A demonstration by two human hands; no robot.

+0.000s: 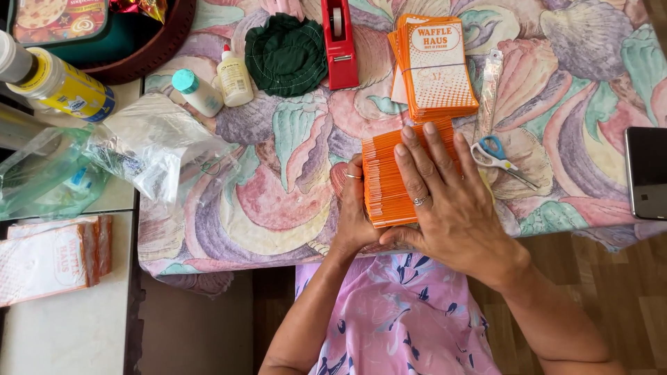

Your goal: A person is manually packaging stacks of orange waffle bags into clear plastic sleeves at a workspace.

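A thick row of orange paper sleeves (379,177) lies on the patterned tablecloth (278,180) in front of me. My right hand (451,201) rests flat on top of it, fingers spread and pointing away. My left hand (354,215) presses against the row's left side, thumb side up. Both hands wear rings. Just beyond the row sits a second bundle of orange and white printed sleeves (434,66), bound with a rubber band.
Blue-handled scissors (495,154) lie right of the row, a dark phone (647,172) farther right. A red tape dispenser (339,45), green cloth (285,54), two glue bottles (235,80), clear plastic bags (153,142) and a wrapped packet of sleeves (52,258) sit left and beyond.
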